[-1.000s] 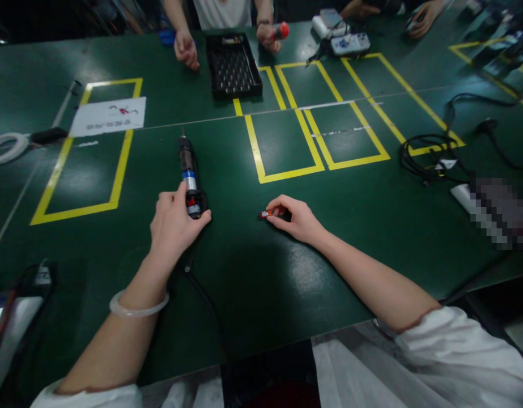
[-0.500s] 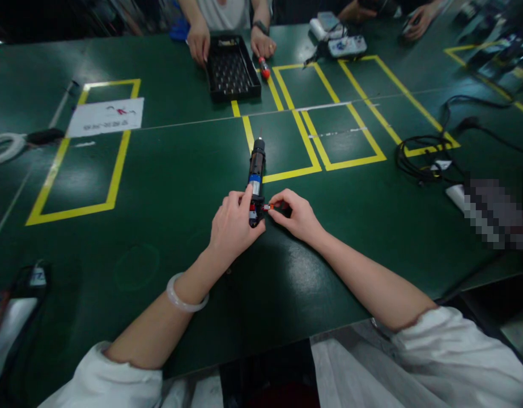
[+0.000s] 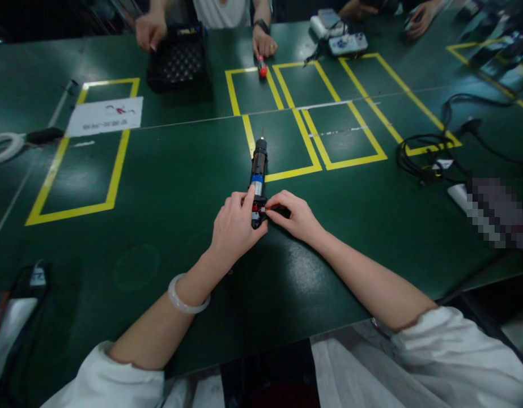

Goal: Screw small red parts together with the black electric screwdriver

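A dark electric screwdriver [image 3: 258, 164] with a blue and silver band lies on the green table, its thin bit pointing away from me. My left hand [image 3: 234, 222] is closed around its rear part, index finger along the band and thumb near the back end. On the right side of that rear part, my right hand [image 3: 296, 214] pinches a small wire connector [image 3: 263, 209], pale with red-orange beside it, against the screwdriver. Fine details between the fingertips are too small to make out.
Across the table [image 3: 168, 181], a co-worker's hand holds a black tray [image 3: 180, 62], while the other rests by a red-tipped tool [image 3: 262, 69]. A paper sheet [image 3: 106, 116] lies left, over yellow tape. Coiled black cable [image 3: 418, 156] and a blurred-out device [image 3: 494, 212] lie right.
The connector in my right hand has moved left, up to the screwdriver's body. The screwdriver and my left hand have shifted slightly right. The co-worker's tray has moved left.
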`<state>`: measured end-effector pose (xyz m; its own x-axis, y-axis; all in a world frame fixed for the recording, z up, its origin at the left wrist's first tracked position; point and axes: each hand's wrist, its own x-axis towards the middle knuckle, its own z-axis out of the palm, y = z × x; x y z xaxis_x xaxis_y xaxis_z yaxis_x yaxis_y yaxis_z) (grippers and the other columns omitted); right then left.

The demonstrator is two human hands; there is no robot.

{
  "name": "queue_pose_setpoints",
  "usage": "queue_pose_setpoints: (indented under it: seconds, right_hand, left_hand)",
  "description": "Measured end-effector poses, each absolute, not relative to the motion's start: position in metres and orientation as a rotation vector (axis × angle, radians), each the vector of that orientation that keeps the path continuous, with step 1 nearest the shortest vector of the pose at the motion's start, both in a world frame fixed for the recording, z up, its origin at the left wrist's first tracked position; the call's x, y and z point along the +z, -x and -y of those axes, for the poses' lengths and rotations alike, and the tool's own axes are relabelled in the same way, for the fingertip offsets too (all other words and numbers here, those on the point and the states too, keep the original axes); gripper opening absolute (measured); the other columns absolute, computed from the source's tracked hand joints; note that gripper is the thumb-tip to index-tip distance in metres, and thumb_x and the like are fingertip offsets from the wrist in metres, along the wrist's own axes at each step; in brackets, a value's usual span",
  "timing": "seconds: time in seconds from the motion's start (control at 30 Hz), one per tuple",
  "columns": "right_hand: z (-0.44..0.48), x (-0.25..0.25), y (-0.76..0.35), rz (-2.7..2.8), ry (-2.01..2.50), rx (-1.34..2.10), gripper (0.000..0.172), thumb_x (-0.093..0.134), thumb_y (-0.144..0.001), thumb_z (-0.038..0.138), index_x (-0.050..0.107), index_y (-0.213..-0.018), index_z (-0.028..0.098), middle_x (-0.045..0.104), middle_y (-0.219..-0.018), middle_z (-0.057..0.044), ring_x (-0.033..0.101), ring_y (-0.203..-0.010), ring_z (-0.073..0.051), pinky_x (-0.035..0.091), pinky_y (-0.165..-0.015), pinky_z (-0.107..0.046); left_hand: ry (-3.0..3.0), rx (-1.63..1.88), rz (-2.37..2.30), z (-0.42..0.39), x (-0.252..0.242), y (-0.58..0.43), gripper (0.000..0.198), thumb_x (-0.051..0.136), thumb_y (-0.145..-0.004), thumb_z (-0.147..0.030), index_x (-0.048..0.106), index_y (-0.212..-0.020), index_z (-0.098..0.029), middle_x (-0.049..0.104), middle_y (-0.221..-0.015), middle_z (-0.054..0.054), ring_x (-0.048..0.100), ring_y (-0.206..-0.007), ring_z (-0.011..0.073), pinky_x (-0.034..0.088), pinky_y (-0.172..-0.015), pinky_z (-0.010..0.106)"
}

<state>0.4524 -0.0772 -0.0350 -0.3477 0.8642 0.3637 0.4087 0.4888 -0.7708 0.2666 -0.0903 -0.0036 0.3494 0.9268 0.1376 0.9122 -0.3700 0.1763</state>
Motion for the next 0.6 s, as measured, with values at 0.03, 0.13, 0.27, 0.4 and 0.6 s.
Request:
queue_pose_setpoints:
  seconds: [0.03,0.13,0.27,0.4,0.6]
  right_hand:
    - [0.078,-0.034,-0.452,1.941,1.052,0.723,0.006,0.061,-0.092,0.021,0.066,-0.094,0.019,0.065,-0.092,-0.005,0.06,-0.09,-0.019,0.048,-0.081,-0.033]
    - [0.08,-0.031,-0.453,1.922,1.046,0.713,0.013,0.056,-0.093,0.019,0.069,-0.095,0.018,0.066,-0.093,-0.006,0.062,-0.089,-0.019,0.05,-0.08,-0.033]
    - [0.081,-0.03,-0.454,1.897,1.045,0.737,0.017,0.055,-0.093,0.021,0.07,-0.101,0.019,0.07,-0.094,-0.006,0.065,-0.087,-0.018,0.051,-0.081,-0.033]
    - [0.082,-0.03,-0.455,1.84,1.034,0.823,0.022,0.054,-0.093,0.023,0.067,-0.111,0.019,0.072,-0.095,-0.005,0.067,-0.086,-0.017,0.052,-0.081,-0.032]
    - [0.084,-0.032,-0.453,1.899,0.975,0.887,0.025,0.056,-0.093,0.024,0.063,-0.116,0.019,0.071,-0.105,-0.006,0.065,-0.093,-0.018,0.052,-0.086,-0.033]
  left_hand:
    - [-2.521,0.327,-1.724,0.09,-0.003,-0.266,0.075,0.059,-0.085,-0.041,0.037,-0.151,-0.012,0.056,-0.122,0.016,0.057,-0.106,0.0298,0.051,-0.084,0.037]
    - [-2.508,0.307,-1.73,0.091,-0.003,-0.266,0.078,0.061,-0.085,-0.042,0.035,-0.152,-0.013,0.054,-0.127,0.017,0.056,-0.109,0.0304,0.051,-0.084,0.037]
    - [-2.511,0.275,-1.743,0.091,-0.002,-0.268,0.081,0.062,-0.085,-0.047,0.033,-0.153,-0.013,0.053,-0.127,0.017,0.055,-0.11,0.0311,0.051,-0.084,0.038]
    - [-2.504,0.246,-1.811,0.087,0.0,-0.271,0.076,0.056,-0.09,-0.054,0.035,-0.152,-0.015,0.053,-0.122,0.017,0.056,-0.106,0.0302,0.051,-0.079,0.036]
    - [-2.503,0.149,-1.871,0.081,0.005,-0.265,0.069,0.052,-0.093,-0.048,0.034,-0.153,-0.02,0.053,-0.121,0.016,0.055,-0.105,0.0304,0.051,-0.077,0.036]
